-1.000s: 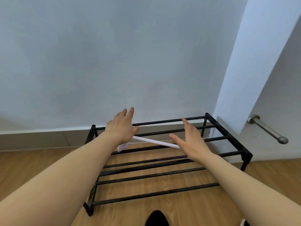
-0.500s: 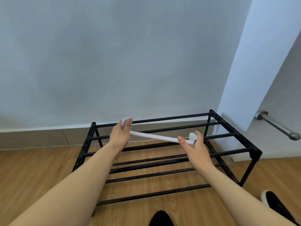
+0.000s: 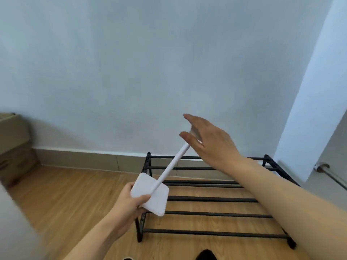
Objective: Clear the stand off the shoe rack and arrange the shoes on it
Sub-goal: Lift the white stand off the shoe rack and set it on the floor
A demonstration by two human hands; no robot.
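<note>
The stand [image 3: 161, 186], a white square base with a slim white rod, is up off the rack [image 3: 216, 198] and held in the air over the rack's left end, tilted so the rod runs up and to the right. The left hand [image 3: 127, 205] pinches the base at its near edge, thumb on top and fingers underneath. The right hand [image 3: 208, 141] is at the rod's upper end with its fingers spread and mostly straight; the rod's tip is hidden behind the palm, so I cannot tell whether it grips the rod or only steadies it. The stand looks light and rigid, probably smooth plastic, so it could slip in a loose pinch. The base looks like the best place to hold it, since most of the weight likely sits there, with a second hand on the rod to stop it swinging. The rod looks thin enough to bend or snap if levered. The rack's bars are bare, and a dark shoe [image 3: 206, 255] shows at the bottom edge.
</note>
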